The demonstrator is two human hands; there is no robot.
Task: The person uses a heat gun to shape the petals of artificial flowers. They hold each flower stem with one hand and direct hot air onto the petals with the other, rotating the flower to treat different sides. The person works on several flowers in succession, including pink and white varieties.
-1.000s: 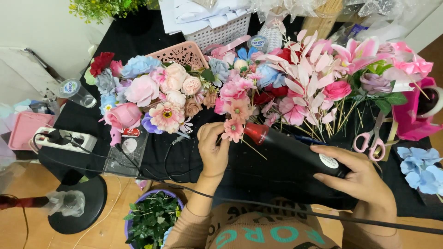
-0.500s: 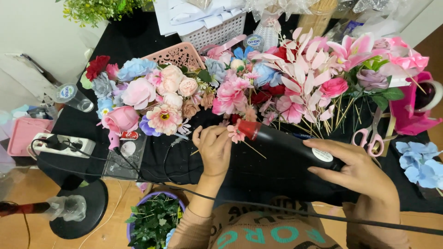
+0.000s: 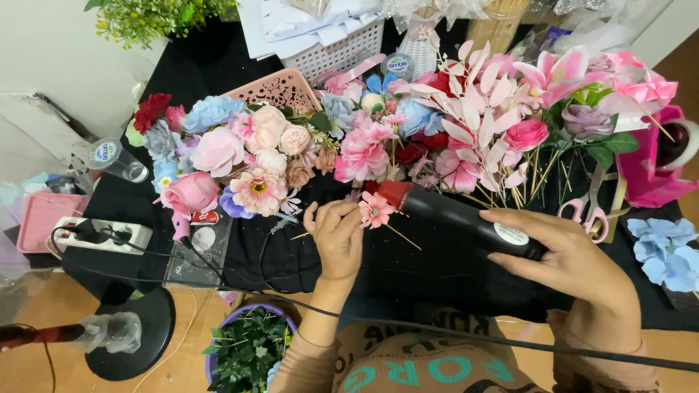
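Observation:
My left hand (image 3: 336, 236) pinches a small pink artificial daisy (image 3: 376, 209) on a thin stick, holding it just over the black tablecloth. My right hand (image 3: 571, 260) grips the rear of a black heat gun (image 3: 459, 217) lying flat on the table. Its red nozzle (image 3: 393, 193) points left and sits right next to the daisy's head. The gun's black cord (image 3: 466, 335) runs across my lap.
Artificial flowers in pink, blue and red are heaped across the table (image 3: 408, 284) behind my hands. Pink-handled scissors (image 3: 588, 212) lie at right, blue fabric flowers (image 3: 666, 247) at far right. A white power strip (image 3: 102, 235), pink basket (image 3: 273, 89), white basket (image 3: 342, 51) and potted plant (image 3: 247, 349) stand around.
The view has shifted slightly. My left hand has brought the pink daisy a little closer to the gun's red nozzle. My right hand keeps its grip on the gun.

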